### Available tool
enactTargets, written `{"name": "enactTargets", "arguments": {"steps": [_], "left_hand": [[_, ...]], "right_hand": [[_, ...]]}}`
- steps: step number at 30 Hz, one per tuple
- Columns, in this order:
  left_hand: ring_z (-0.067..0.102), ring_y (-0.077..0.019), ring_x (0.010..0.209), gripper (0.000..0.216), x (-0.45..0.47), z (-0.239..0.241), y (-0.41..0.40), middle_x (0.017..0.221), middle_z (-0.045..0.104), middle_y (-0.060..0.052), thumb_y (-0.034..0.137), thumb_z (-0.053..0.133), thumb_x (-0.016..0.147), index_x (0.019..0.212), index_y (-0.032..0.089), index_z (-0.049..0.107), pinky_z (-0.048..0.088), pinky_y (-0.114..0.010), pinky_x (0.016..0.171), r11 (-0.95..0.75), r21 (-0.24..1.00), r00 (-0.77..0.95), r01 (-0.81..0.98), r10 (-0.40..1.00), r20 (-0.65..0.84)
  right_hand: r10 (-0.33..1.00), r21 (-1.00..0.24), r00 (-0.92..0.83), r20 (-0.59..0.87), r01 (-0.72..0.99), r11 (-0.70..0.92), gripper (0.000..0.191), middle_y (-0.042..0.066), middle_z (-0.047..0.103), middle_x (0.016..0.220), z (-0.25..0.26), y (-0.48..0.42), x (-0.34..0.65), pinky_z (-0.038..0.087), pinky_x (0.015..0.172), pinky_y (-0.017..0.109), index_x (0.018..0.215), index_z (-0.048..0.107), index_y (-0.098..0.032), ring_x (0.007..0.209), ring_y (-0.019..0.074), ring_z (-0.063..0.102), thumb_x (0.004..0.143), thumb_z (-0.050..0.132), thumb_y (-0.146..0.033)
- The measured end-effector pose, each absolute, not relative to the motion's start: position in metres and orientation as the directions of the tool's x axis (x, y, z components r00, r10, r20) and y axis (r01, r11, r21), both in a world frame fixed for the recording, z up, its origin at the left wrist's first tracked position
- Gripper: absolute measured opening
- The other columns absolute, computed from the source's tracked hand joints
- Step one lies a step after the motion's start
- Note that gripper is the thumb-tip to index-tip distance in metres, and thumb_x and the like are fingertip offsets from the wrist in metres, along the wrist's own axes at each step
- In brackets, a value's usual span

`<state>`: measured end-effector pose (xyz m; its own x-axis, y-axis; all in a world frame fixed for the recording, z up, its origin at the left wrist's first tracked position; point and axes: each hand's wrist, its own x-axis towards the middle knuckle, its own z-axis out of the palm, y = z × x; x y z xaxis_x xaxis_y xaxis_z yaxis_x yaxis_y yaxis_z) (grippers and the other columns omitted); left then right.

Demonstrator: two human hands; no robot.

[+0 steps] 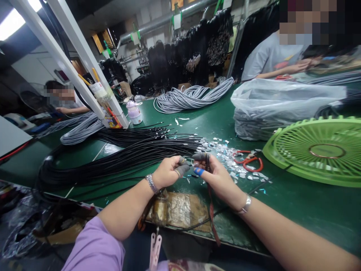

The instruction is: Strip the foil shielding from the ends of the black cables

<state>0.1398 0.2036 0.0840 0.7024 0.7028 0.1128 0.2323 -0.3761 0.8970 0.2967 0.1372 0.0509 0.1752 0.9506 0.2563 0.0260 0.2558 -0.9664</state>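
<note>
My left hand (169, 171) is closed in a pinch on the end of a thin black cable, with grey covers on its fingertips. My right hand (217, 177) faces it, fingers pinched on the same cable end and on a dark strap (211, 210) that hangs down over the table edge; one finger wears a blue cover. Both hands meet just in front of a big bundle of black cables (126, 154) lying on the green table (296, 203). Small silvery scraps (225, 150) lie scattered beside the hands.
Red-handled scissors (249, 160) lie right of my hands. A green fan grille (318, 150) sits at the right, a clear plastic bag (282, 105) behind it. Grey cable coils (191, 98) and a small bottle (134, 112) stand farther back. Two other people work at the table's far sides.
</note>
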Motion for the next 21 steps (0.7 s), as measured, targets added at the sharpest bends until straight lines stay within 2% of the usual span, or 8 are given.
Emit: {"name": "enactTargets", "arguments": {"steps": [7,10,12,14,17,19,21], "left_hand": [[0.044,-0.0089,0.059,0.019,0.137,0.083,0.205,0.063,0.053,0.002,0.031,0.054,0.08,0.071,0.015,0.055,0.035,-0.021,0.056,-0.539,0.798,0.714,0.272,0.669,0.208],[0.045,-0.0092,0.06,0.018,0.138,0.083,0.205,0.064,0.054,0.002,0.031,0.055,0.079,0.071,0.015,0.056,0.034,-0.021,0.057,-0.548,0.793,0.715,0.266,0.664,0.219],[0.044,-0.0085,0.056,0.022,0.138,0.084,0.205,0.059,0.051,0.003,0.036,0.057,0.078,0.069,0.015,0.054,0.033,-0.021,0.054,-0.461,0.852,0.727,0.247,0.67,0.152],[0.04,-0.0069,0.047,0.03,0.138,0.085,0.207,0.054,0.047,0.004,0.044,0.059,0.076,0.07,0.015,0.053,0.031,-0.02,0.048,-0.293,0.925,0.754,0.242,0.657,0.011],[0.031,-0.0041,0.036,0.04,0.136,0.085,0.211,0.049,0.045,0.006,0.053,0.063,0.071,0.073,0.016,0.051,0.021,-0.019,0.039,-0.049,0.956,0.802,0.289,0.559,-0.213],[0.029,-0.0036,0.035,0.042,0.134,0.084,0.214,0.048,0.045,0.007,0.056,0.063,0.069,0.074,0.016,0.052,0.02,-0.019,0.037,-0.004,0.947,0.81,0.32,0.52,-0.271],[0.034,-0.005,0.038,0.04,0.134,0.083,0.215,0.05,0.046,0.005,0.054,0.062,0.07,0.074,0.016,0.053,0.025,-0.019,0.039,-0.107,0.942,0.784,0.318,0.589,-0.198]], "right_hand": [[0.948,-0.968,0.206,0.242,-0.015,0.251,0.029,0.003,0.063,0.088,0.05,0.138,0.295,0.052,0.078,0.034,0.098,0.053,-0.024,0.082,0.0178,0.061,0.073,0.065,-0.032],[0.942,-0.964,0.214,0.259,-0.008,0.267,0.027,0.002,0.062,0.085,0.053,0.137,0.296,0.051,0.075,0.032,0.097,0.053,-0.024,0.078,0.0163,0.06,0.073,0.065,-0.029],[0.933,-0.954,0.201,0.299,0.046,0.296,0.024,0.001,0.06,0.081,0.055,0.137,0.297,0.051,0.069,0.03,0.096,0.054,-0.023,0.073,0.0152,0.058,0.074,0.063,-0.027],[0.922,-0.934,0.166,0.35,0.14,0.329,0.022,0.0,0.059,0.076,0.058,0.136,0.299,0.049,0.063,0.028,0.096,0.055,-0.023,0.066,0.0142,0.056,0.075,0.061,-0.026],[0.897,-0.871,0.1,0.43,0.307,0.383,0.02,0.001,0.06,0.074,0.06,0.135,0.301,0.048,0.057,0.028,0.096,0.056,-0.022,0.062,0.0143,0.054,0.076,0.059,-0.023],[0.88,-0.829,0.073,0.469,0.379,0.411,0.022,0.002,0.063,0.077,0.059,0.135,0.301,0.05,0.062,0.03,0.097,0.057,-0.022,0.065,0.0159,0.058,0.075,0.058,-0.021],[0.875,-0.83,0.093,0.474,0.379,0.409,0.024,0.004,0.065,0.083,0.056,0.137,0.303,0.052,0.068,0.033,0.1,0.056,-0.022,0.073,0.0179,0.061,0.075,0.057,-0.02]]}}
